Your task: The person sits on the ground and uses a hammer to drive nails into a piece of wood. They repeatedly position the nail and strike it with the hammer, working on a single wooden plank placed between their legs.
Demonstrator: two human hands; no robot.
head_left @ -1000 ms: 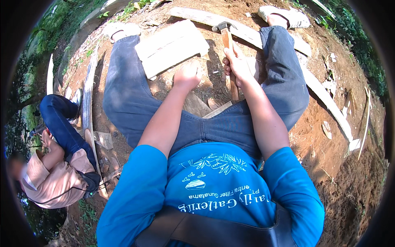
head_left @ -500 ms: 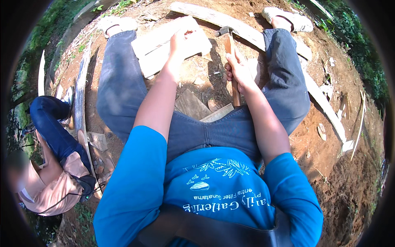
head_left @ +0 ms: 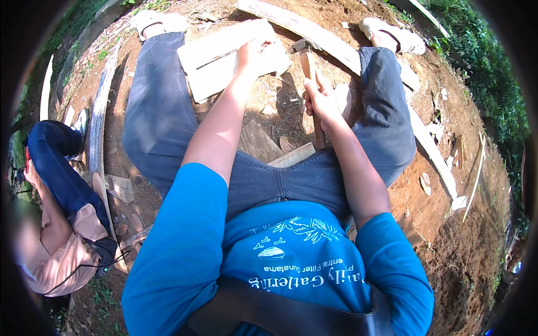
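Observation:
Between my spread legs lie pale wooden boards [head_left: 216, 64], bright in the sun, with a seam between them. My left hand [head_left: 253, 53] rests on their right part, its fingers pinched together. Glare hides what is between those fingers. To the right, my right hand [head_left: 323, 103] is wrapped round the wooden handle of a hammer [head_left: 307, 66]. The hammer's dark metal head points away from me, just beyond the boards' right edge and apart from them. Its handle end reaches back toward my lap.
Offcuts of wood [head_left: 259, 141] lie near my lap. A long plank [head_left: 302, 28] crosses beyond the boards, and another plank [head_left: 431, 148] lies outside my right leg. At left a person [head_left: 67, 224] sits beside a weathered plank [head_left: 101, 112]. Brown soil and wood chips surround me.
The hammer and my right hand have shifted slightly left and nearer to me. My left hand stays on the boards. The view has tilted a little, and the other person's hand shows more.

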